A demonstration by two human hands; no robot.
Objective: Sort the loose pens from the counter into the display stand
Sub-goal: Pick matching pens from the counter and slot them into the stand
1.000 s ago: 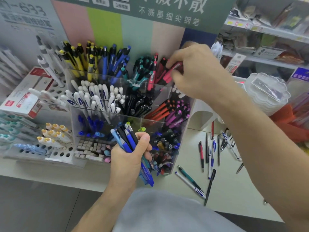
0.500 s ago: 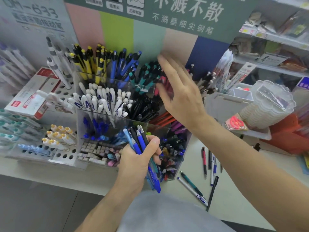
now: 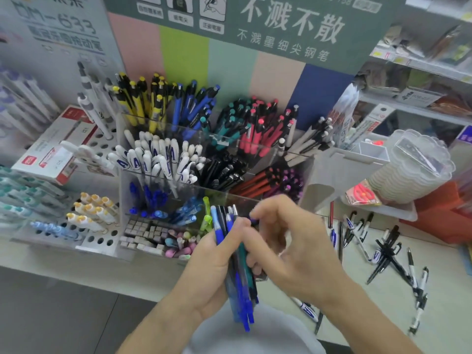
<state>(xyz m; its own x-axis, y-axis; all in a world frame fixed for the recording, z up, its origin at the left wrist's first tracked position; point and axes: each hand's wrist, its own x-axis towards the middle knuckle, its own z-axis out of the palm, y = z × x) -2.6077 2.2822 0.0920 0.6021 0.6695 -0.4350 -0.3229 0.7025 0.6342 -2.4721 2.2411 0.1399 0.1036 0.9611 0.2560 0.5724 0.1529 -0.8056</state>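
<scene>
So we've got a fat bundle of pens (image 3: 238, 267) gripped in our left hand (image 3: 212, 272), fingers wrapped round it, held just in front of the display stand (image 3: 178, 180); our right hand (image 3: 288, 249) is at the top of the bundle, fingers (image 3: 258, 213) pinching what looks like one dark pen's end, though it's blurry there; more loose pens (image 3: 388, 254) lie scattered on the tabletop (image 3: 370, 297) to the right. Biggest risk as we see it: tugging one pen out drags its neighbours along, since they're packed tight, and the lot slides out of our grip; also easy to drop a blue one into the wrong compartment, there being several blue sorts. The bundle stands near upright, long axis running top to bottom, clicker ends up toward the stand, tips down toward us.
</scene>
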